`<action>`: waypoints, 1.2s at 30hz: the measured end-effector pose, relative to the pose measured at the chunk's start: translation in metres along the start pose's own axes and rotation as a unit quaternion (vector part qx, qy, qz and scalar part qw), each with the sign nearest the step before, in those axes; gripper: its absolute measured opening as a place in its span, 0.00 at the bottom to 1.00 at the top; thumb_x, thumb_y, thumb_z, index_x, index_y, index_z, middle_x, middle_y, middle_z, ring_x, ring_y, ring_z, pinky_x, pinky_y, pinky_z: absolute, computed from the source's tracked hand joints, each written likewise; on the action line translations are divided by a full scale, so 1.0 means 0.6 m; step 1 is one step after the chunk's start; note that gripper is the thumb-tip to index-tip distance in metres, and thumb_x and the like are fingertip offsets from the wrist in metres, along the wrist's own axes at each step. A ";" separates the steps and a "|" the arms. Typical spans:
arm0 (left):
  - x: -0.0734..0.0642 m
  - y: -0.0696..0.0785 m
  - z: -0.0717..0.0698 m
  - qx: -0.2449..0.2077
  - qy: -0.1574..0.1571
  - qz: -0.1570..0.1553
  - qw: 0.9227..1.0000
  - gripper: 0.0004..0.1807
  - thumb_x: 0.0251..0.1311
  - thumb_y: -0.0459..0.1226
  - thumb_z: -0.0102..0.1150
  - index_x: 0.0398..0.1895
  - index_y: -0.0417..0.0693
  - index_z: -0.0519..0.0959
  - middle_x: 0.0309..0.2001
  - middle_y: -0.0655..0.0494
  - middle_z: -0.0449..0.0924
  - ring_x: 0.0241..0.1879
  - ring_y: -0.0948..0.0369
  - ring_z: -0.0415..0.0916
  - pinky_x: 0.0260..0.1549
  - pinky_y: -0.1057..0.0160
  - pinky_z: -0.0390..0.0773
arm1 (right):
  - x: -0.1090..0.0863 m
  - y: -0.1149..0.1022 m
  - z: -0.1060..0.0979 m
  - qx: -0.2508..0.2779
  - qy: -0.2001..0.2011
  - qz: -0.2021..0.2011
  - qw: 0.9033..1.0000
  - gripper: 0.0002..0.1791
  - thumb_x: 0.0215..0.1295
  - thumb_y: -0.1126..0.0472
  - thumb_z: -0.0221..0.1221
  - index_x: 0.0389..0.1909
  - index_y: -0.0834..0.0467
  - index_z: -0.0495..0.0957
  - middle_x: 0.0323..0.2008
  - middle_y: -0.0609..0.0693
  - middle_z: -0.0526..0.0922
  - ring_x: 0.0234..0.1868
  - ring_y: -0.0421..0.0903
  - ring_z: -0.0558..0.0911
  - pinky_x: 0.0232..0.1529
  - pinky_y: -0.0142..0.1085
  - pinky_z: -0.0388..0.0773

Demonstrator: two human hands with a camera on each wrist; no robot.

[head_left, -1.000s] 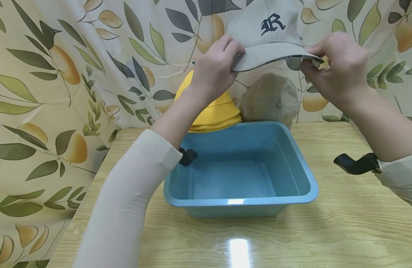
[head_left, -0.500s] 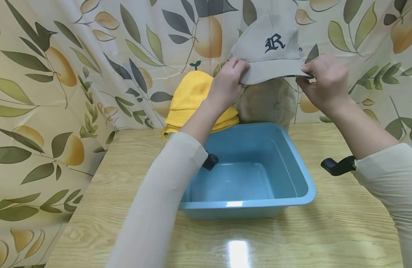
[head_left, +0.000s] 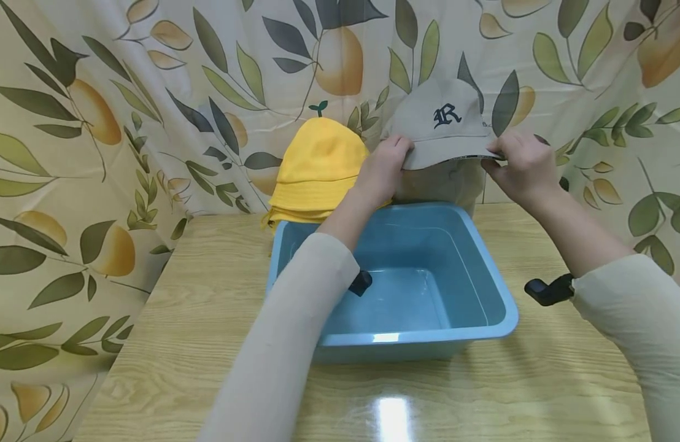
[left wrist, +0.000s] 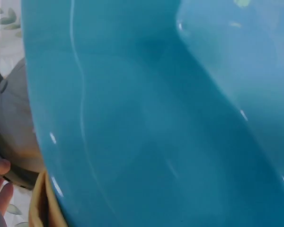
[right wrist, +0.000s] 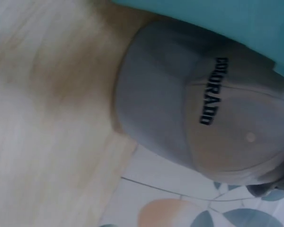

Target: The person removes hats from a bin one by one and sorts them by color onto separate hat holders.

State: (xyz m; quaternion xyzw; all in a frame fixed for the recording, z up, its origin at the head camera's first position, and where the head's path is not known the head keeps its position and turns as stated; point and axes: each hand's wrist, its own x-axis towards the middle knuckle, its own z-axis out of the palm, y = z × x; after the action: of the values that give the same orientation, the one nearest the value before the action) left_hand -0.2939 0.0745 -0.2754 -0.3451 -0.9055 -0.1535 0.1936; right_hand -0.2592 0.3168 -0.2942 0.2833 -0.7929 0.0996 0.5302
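A light grey baseball cap (head_left: 436, 120) with a dark letter R on its front is held up by both hands behind the basin. My left hand (head_left: 384, 166) pinches one side of its brim; my right hand (head_left: 519, 162) pinches the other side. Just below it, a second beige cap (head_left: 439, 187) stands behind the basin, partly covered by the held one. COLORADO is printed on this lower cap (right wrist: 236, 118) in the right wrist view. Left of them sits a stack of yellow bucket hats (head_left: 318, 166) with a small green sprout on top.
A blue plastic basin (head_left: 417, 336) stands on the wooden table (head_left: 174, 344) in front of the hats, with nothing seen inside it. Behind the table hangs a leaf-and-fruit patterned curtain (head_left: 207, 80). Black camera mounts (head_left: 550, 290) stick out from the wrists.
Both hands have lowered the grey cap toward the beige cap, still gripping its brim. The yellow bucket hats have come more into view as the left arm moved right.
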 end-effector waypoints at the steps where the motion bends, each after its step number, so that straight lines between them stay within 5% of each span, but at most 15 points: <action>1: -0.002 0.001 0.003 0.003 -0.010 0.003 1.000 0.14 0.64 0.24 0.47 0.51 0.41 0.74 0.50 0.50 0.75 0.50 0.56 0.74 0.50 0.66 0.74 | -0.005 -0.001 0.000 -0.002 -0.005 0.004 1.000 0.15 0.41 0.77 0.65 0.30 0.66 0.71 0.22 0.62 0.76 0.22 0.59 0.75 0.17 0.50 0.69; 14: -0.021 0.010 0.012 0.056 -0.037 0.051 0.996 0.11 0.67 0.27 0.45 0.47 0.44 0.75 0.45 0.52 0.76 0.45 0.58 0.75 0.43 0.66 0.77 | -0.040 -0.012 -0.020 0.011 -0.078 0.015 0.997 0.14 0.41 0.78 0.64 0.29 0.67 0.71 0.22 0.60 0.73 0.21 0.55 0.73 0.16 0.46 0.69; 21: -0.034 0.014 0.025 0.081 -0.066 0.124 0.987 0.10 0.64 0.28 0.48 0.45 0.42 0.75 0.43 0.50 0.77 0.44 0.58 0.75 0.44 0.67 0.76 | -0.066 -0.016 -0.033 0.037 -0.090 -0.016 0.995 0.17 0.31 0.80 0.66 0.26 0.67 0.73 0.20 0.60 0.75 0.19 0.53 0.74 0.17 0.43 0.65; 30: -0.046 0.024 0.028 0.132 -0.063 0.180 0.973 0.12 0.69 0.31 0.43 0.49 0.43 0.76 0.45 0.52 0.77 0.43 0.60 0.77 0.43 0.68 0.79 | -0.094 -0.024 -0.042 0.043 -0.129 -0.001 0.991 0.21 0.28 0.82 0.69 0.26 0.68 0.72 0.22 0.60 0.76 0.22 0.53 0.76 0.21 0.42 0.68; 36: -0.055 0.023 0.017 0.131 -0.147 0.199 0.960 0.15 0.66 0.32 0.44 0.53 0.43 0.73 0.49 0.51 0.74 0.45 0.59 0.73 0.47 0.69 0.76 | -0.108 -0.033 -0.045 0.038 -0.158 0.018 0.987 0.22 0.29 0.83 0.69 0.28 0.67 0.72 0.25 0.60 0.77 0.24 0.54 0.75 0.23 0.45 0.72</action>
State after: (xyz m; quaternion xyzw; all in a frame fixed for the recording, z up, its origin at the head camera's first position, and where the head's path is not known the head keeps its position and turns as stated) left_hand -0.2639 0.0699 -0.2972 -0.5085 -0.8493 0.0599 0.1286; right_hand -0.2090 0.3354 -0.3436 0.3011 -0.8674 0.0929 0.3851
